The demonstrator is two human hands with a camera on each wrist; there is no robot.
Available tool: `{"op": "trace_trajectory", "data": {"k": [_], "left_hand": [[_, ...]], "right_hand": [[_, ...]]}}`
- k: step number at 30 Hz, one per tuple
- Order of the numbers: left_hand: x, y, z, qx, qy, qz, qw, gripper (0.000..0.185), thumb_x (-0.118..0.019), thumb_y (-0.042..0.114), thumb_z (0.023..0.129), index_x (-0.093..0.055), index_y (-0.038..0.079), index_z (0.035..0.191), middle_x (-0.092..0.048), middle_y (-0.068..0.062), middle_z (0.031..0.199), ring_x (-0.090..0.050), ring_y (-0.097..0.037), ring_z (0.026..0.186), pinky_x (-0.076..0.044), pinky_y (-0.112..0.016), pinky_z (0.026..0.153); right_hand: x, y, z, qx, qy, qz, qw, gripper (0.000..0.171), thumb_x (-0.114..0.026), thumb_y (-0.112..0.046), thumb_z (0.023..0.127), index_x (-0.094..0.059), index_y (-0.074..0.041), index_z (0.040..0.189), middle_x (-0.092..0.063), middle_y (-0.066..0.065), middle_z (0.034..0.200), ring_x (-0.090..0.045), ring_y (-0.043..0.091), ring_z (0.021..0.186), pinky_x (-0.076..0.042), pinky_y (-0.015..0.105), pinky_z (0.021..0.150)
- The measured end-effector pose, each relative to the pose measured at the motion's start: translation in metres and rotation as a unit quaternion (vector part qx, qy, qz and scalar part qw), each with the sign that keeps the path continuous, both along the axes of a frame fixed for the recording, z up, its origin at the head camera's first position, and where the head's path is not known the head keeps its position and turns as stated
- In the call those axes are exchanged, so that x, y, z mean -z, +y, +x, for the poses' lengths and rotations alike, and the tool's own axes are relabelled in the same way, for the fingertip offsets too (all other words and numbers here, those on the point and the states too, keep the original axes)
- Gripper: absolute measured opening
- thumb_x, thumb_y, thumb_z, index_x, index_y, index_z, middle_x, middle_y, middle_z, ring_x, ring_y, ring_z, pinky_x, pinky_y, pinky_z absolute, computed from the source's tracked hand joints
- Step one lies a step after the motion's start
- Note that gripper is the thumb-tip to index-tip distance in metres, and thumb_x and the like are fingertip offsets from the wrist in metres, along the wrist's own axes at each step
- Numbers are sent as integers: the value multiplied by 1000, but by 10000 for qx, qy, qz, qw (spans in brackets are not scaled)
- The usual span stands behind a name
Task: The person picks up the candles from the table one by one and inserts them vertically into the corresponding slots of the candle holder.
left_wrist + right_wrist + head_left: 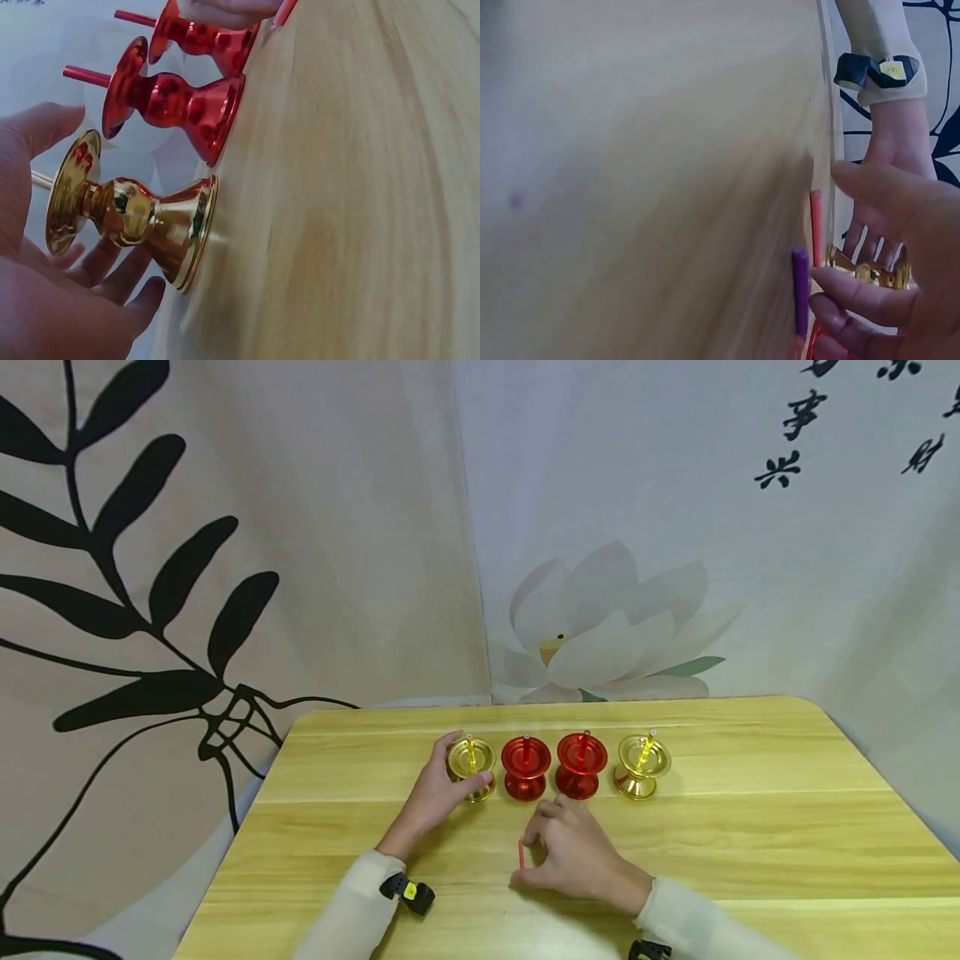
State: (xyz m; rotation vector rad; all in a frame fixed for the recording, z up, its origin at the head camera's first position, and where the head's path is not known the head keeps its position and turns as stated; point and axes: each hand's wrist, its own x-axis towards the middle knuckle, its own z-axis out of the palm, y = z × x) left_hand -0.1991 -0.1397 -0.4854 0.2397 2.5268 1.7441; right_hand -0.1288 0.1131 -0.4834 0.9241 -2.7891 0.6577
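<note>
In the head view my left hand (438,789) curves loosely round the left gold candle holder (471,758). The left wrist view shows the thumb beside the dish rim, with the fingers behind the stem of this gold holder (135,214). Low over the table, my right hand (573,852) has a thin red stick (521,854) between its bent thumb and forefinger, close to the stick's two ends; I cannot tell whether they pinch it. Beside that red stick (817,225), the right wrist view shows a purple stick (801,291), hidden in the head view.
Two red candle holders (526,762) (581,758) and another gold one (642,760) stand upright in a row to the right of the left hand. All are on the wooden table (750,827). A printed curtain (360,543) hangs behind its far edge.
</note>
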Motion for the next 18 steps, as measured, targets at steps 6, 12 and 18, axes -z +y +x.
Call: {"op": "trace_trajectory", "data": {"k": [6, 12, 18], "left_hand": [[1, 3, -1, -41, -59, 332, 9994, 88, -89, 23, 94, -36, 7, 163, -56, -25, 149, -62, -41, 135, -49, -58, 115], [3, 2, -2, -18, -170, 704, 9974, 87, -91, 13, 90, -40, 5, 160, -52, -24, 153, -57, -43, 140, -45, -57, 119], [5, -1, -5, 4, -138, 1064, 9942, 85, -91, -1, 87, -44, 4, 158, -57, -23, 149, -57, -40, 139, -47, -52, 118]], "right_hand": [[-1, -6, 0, 30, -19, -3, 10000, 39, -99, -52, 71, -79, -22, 85, -71, -12, 95, -54, 13, 91, -51, 46, 92], [-4, -9, 0, -129, -225, -113, 9996, 30, -100, -38, 70, -79, -21, 84, -70, -13, 92, -52, 11, 88, -48, 38, 82], [-5, -12, -1, -295, -383, -241, 9985, 26, -98, -28, 69, -81, -19, 87, -67, -15, 89, -53, 9, 85, -47, 35, 79]]}}
